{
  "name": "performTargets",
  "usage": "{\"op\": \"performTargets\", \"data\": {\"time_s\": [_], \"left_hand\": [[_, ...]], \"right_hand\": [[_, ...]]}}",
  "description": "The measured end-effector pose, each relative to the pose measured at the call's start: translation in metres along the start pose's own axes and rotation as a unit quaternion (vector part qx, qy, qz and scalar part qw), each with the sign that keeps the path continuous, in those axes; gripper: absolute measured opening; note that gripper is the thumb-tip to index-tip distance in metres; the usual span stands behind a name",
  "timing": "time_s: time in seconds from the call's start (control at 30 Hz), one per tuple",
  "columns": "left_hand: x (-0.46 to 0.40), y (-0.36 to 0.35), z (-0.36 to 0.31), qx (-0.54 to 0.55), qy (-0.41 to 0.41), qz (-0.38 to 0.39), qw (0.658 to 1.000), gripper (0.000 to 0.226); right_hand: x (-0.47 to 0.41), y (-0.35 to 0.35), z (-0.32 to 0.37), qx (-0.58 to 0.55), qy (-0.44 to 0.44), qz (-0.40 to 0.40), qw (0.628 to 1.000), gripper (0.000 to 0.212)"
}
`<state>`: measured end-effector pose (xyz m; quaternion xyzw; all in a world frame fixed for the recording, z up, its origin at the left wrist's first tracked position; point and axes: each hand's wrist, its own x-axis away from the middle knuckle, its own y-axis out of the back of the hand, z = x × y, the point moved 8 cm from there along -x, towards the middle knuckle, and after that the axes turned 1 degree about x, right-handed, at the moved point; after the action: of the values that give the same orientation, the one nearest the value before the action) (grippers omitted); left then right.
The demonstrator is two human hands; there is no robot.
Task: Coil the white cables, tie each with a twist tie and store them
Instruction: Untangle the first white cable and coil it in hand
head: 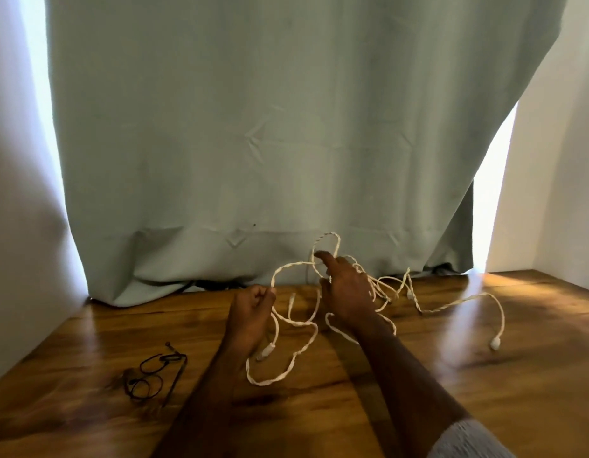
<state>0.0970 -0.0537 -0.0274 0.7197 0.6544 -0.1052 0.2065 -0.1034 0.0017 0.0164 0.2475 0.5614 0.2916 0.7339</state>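
A tangle of white braided cables (298, 322) sprawls over the middle of the wooden table (484, 391), with loops rising in front of the curtain. One end with a white plug (495, 342) trails off to the right. My left hand (252, 314) is closed in a fist and pinches a strand of the cable near the top of a loop. My right hand (347, 292) is raised in the tangle with its index finger stretched out through a lifted loop and strands draped over its fingers. No twist tie is visible.
A pair of dark thin-framed glasses (154, 375) lies on the table at the left front. A grey-green curtain (253, 143) hangs down to the table's back edge. White walls close both sides.
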Motion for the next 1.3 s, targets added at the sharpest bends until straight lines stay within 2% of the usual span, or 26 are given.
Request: {"op": "performTargets", "data": {"time_s": [0.07, 0.1, 0.23, 0.3, 0.37, 0.5, 0.63, 0.7, 0.83, 0.9, 0.97, 1.0, 1.03, 1.07, 1.1, 1.13, 1.17, 1.3], "left_hand": [[0.000, -0.001, -0.008, 0.022, -0.012, 0.013, 1.000, 0.026], [0.001, -0.002, -0.010, 0.027, -0.021, 0.018, 0.999, 0.027], [0.001, 0.002, -0.008, 0.036, -0.026, 0.005, 0.999, 0.027], [-0.001, 0.005, -0.005, 0.039, -0.014, -0.011, 0.999, 0.027], [-0.002, 0.003, -0.001, 0.048, 0.005, -0.019, 0.999, 0.025], [-0.016, -0.020, -0.014, 0.036, 0.053, 0.019, 0.998, 0.018], [-0.059, -0.049, -0.053, -0.046, 0.068, 0.082, 0.993, 0.051], [-0.071, -0.065, -0.079, -0.049, 0.053, 0.121, 0.990, 0.055], [-0.079, -0.088, -0.117, -0.019, 0.023, 0.176, 0.984, 0.024], [-0.077, -0.086, -0.128, -0.024, 0.009, 0.170, 0.985, 0.017], [-0.076, -0.076, -0.137, -0.005, -0.004, 0.146, 0.989, 0.021], [-0.078, -0.071, -0.140, 0.006, -0.008, 0.136, 0.991, 0.023], [-0.079, -0.066, -0.143, 0.012, -0.011, 0.134, 0.991, 0.025], [-0.081, -0.062, -0.146, 0.013, -0.015, 0.138, 0.990, 0.026], [-0.082, -0.058, -0.149, 0.008, -0.019, 0.145, 0.989, 0.027], [-0.084, -0.054, -0.151, 0.002, -0.024, 0.151, 0.988, 0.028], [-0.085, -0.050, -0.153, -0.005, -0.029, 0.157, 0.987, 0.028], [-0.082, -0.039, -0.162, -0.038, -0.068, 0.182, 0.980, 0.029]], "right_hand": [[-0.018, -0.006, -0.002, 0.003, -0.020, 0.054, 0.998, 0.075], [-0.027, -0.004, -0.006, 0.003, -0.031, 0.049, 0.998, 0.073], [-0.060, 0.026, -0.037, 0.009, -0.100, -0.052, 0.994, 0.029], [-0.074, 0.035, -0.048, 0.002, -0.093, -0.039, 0.995, 0.014], [-0.090, 0.047, -0.045, -0.039, -0.041, -0.015, 0.998, 0.009], [-0.119, 0.104, -0.003, -0.141, 0.090, -0.025, 0.986, 0.009], [-0.134, 0.140, 0.033, -0.193, 0.150, 0.022, 0.969, 0.014], [-0.134, 0.151, 0.045, -0.236, 0.164, 0.035, 0.957, 0.016], [-0.128, 0.162, 0.062, -0.269, 0.192, 0.040, 0.943, 0.022], [-0.127, 0.165, 0.050, -0.284, 0.166, 0.008, 0.944, 0.036], [-0.125, 0.166, 0.017, -0.261, 0.108, -0.057, 0.958, 0.054], [-0.121, 0.159, 0.001, -0.216, 0.080, -0.053, 0.972, 0.060], [-0.116, 0.142, -0.013, -0.156, 0.063, 0.006, 0.986, 0.065], [-0.108, 0.114, -0.024, -0.091, 0.054, 0.101, 0.989, 0.070], [-0.097, 0.084, -0.035, -0.039, 0.046, 0.191, 0.980, 0.073], [-0.087, 0.060, -0.043, -0.014, 0.037, 0.244, 0.969, 0.073], [-0.081, 0.043, -0.046, -0.014, 0.027, 0.255, 0.966, 0.071], [-0.081, 0.022, -0.037, -0.010, 0.049, 0.185, 0.982, 0.037]]}}
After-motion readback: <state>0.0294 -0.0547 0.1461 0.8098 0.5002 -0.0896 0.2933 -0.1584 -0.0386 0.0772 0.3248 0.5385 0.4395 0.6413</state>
